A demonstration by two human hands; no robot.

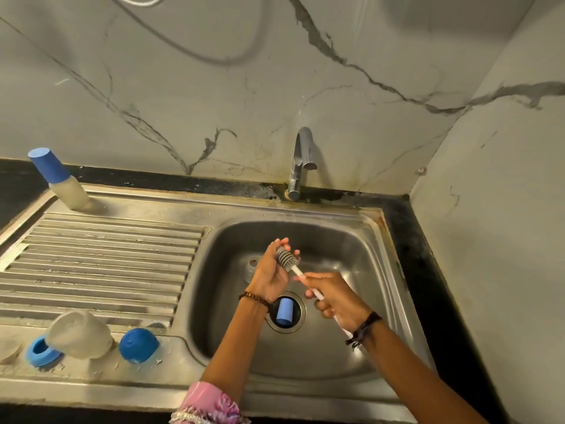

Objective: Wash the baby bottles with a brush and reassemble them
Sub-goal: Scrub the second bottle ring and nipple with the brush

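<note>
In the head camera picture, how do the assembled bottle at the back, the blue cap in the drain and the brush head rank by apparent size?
Largest to smallest:
1. Assembled bottle, clearly largest.
2. Blue cap in the drain and brush head: they look alike, so I won't rank them.

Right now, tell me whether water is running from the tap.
No, the tap shows no stream, and the sink below its spout looks undisturbed.

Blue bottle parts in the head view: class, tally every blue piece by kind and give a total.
Blue caps: 2, one on the standing bottle, one lying in the sink drain.
Blue dome-shaped piece: 1, on the sink's front ledge.
Blue ring: 1, beside the tipped clear bottle.
Total: 4 blue pieces.
</note>
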